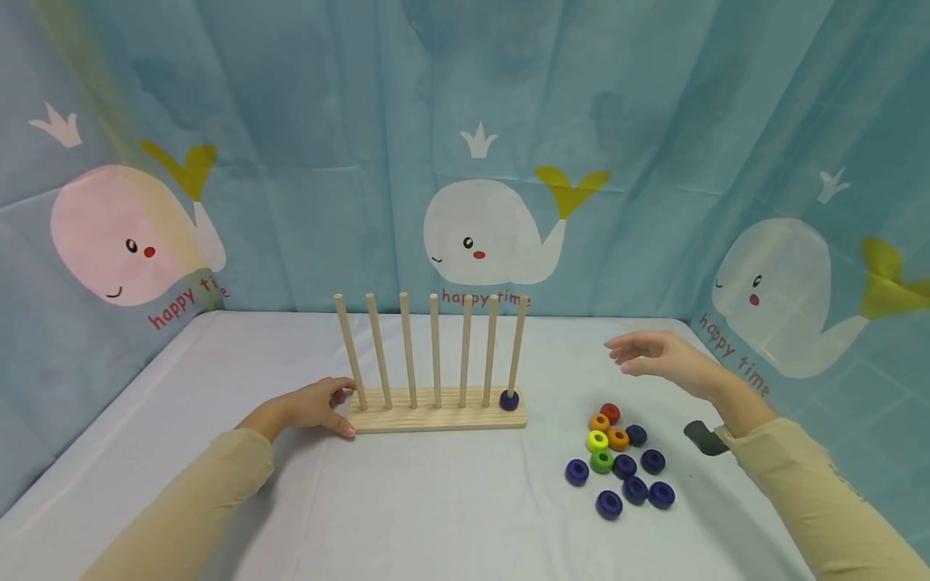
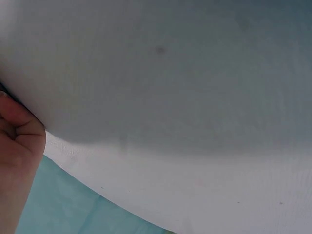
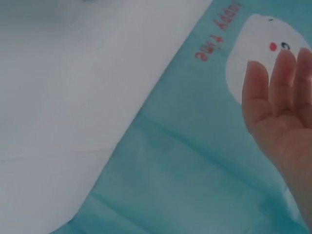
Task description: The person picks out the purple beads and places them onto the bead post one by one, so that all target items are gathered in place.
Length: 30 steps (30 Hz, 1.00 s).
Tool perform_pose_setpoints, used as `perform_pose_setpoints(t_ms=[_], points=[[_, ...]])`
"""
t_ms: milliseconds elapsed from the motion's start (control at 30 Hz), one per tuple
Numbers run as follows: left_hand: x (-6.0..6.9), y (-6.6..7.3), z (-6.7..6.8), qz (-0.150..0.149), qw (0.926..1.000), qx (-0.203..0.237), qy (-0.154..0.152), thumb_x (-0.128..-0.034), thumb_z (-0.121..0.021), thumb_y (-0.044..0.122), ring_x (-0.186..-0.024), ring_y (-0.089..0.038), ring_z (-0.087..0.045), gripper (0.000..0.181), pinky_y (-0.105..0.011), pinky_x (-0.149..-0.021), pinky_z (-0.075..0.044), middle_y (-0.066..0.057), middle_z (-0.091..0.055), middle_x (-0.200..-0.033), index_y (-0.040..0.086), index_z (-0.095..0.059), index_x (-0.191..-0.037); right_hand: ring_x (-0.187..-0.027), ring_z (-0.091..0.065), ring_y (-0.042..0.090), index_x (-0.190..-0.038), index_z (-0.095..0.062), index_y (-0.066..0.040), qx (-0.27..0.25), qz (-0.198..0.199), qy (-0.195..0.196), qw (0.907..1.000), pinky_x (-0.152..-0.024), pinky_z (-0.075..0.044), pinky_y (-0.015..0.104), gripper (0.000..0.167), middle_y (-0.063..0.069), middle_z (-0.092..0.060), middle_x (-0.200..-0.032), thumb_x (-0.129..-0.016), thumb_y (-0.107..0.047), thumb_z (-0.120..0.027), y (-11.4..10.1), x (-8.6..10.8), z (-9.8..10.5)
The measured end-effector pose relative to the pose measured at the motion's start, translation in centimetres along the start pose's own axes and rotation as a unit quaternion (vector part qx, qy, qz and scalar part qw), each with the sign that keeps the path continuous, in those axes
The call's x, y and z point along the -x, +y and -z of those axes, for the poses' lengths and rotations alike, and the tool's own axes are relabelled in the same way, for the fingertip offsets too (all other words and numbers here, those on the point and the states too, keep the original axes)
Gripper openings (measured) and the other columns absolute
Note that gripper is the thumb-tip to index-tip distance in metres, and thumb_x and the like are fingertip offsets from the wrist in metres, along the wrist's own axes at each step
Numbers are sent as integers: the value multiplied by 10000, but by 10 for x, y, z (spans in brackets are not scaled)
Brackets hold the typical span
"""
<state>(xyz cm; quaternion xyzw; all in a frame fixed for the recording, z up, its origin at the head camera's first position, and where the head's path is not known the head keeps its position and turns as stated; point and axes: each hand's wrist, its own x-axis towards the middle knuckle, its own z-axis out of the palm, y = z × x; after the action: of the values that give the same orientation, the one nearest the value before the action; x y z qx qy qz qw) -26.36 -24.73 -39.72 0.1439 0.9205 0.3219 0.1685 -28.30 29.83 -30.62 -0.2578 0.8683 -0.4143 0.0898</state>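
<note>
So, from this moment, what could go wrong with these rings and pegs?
The loose rings lie close together, so the right hand might knock neighbours when picking one up. The left hand holds the wooden base only at its left end, so a bump to the rightmost peg could perhaps swing the base round.

Soft, even light fills the head view, with faint shadows on the worktop (image 1: 436,500) beneath both sleeves (image 1: 189,492), toward its left and right edges; the left wrist view is dim, grey shadow thinning near the worktop's edge; the right wrist's looks slightly blurred
</note>
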Motion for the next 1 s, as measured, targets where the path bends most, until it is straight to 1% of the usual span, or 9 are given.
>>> perform_pose_setpoints(t_ms=[100, 167, 267, 367, 467, 600, 767, 900, 1000], points=[[0, 0, 1, 16, 10000, 37, 4, -728, -869, 223, -1117, -407, -457, 858, -575, -982, -351, -244, -493, -1176, -111, -397, -1362, -1115, -559, 336, -1309, -542, 42, 90, -84, -166, 9998, -949, -451, 504, 394, 180, -603, -1214, -951, -112, -601, 8, 3, 4], [0, 0, 1, 15, 10000, 62, 9, -727, -869, 220, -1107, -394, -458, 859, -569, -978, -354, -237, -491, -1171, -111, -396, -1363, -1113, -549, 353, -1298, -550, 39, 136, -161, -262, 9994, -948, -445, 519, 383, 171, -603, -1209, -949, -109, -599, 13, 6, 6], [0, 1, 1, 8, 10000, 71, -7, -727, -868, 217, -1090, -381, -459, 861, -564, -972, -356, -227, -487, -1159, -116, -392, -1363, -1100, -552, 344, -1273, -566, 39, 215, -217, -427, 9986, -929, -459, 468, 368, 169, -604, -1200, -945, -123, -610, 18, 10, 8], [2, 2, 1, 0, 9999, 105, -23, -728, -868, 213, -1088, -380, -456, 856, -565, -973, -353, -226, -483, -1154, -121, -393, -1357, -1070, -571, 254, -1253, -580, 32, 264, -139, -670, 9973, -892, -478, 384, 355, 147, -609, -1182, -942, -135, -620, 24, 13, 11], [3, 3, 1, 9, 9999, 150, -35, -730, -866, 209, -1093, -383, -450, 847, -569, -974, -349, -228, -478, -1157, -117, -396, -1355, -1034, -582, 170, -1236, -585, 29, 57, -78, -1021, 9947, -861, -484, 317, 326, 131, -609, -1155, -939, -104, -609, 31, 15, 13], [3, 3, 1, -11, 9999, 156, -21, -734, -862, 203, -1109, -392, -448, 840, -571, -985, -342, -230, -480, -1161, -113, -397, -1359, -1013, -582, 151, -1234, -559, 71, -256, -126, -1459, 9889, -846, -487, 293, 333, 193, -597, -1135, -928, -54, -594, 42, 19, 15], [2, 3, 1, -47, 9999, 119, -31, -740, -859, 204, -1116, -395, -449, 836, -571, -991, -338, -228, -485, -1162, -114, -396, -1359, -1050, -573, 196, -1280, -495, 126, -230, -367, -1710, 9843, -865, -474, 371, 432, 258, -571, -1196, -917, -74, -615, 56, 21, 13], [1, 2, 1, -20, 10000, 84, -39, -739, -860, 211, -1111, -387, -451, 830, -567, -985, -344, -222, -488, -1161, -107, -404, -1355, -1100, -548, 307, -1293, -511, 95, -206, -552, -1813, 9817, -887, -450, 446, 449, 242, -573, -1235, -904, -93, -633, 67, 22, 9], [2, 1, 1, 16, 10000, 85, -38, -736, -863, 220, -1138, -404, -445, 846, -572, -996, -339, -233, -487, -1182, -109, -399, -1362, -1109, -534, 340, -1300, -533, 60, -199, -724, -1852, 9798, -884, -456, 474, 471, 225, -577, -1245, -884, -123, -656, 74, 22, 6]])
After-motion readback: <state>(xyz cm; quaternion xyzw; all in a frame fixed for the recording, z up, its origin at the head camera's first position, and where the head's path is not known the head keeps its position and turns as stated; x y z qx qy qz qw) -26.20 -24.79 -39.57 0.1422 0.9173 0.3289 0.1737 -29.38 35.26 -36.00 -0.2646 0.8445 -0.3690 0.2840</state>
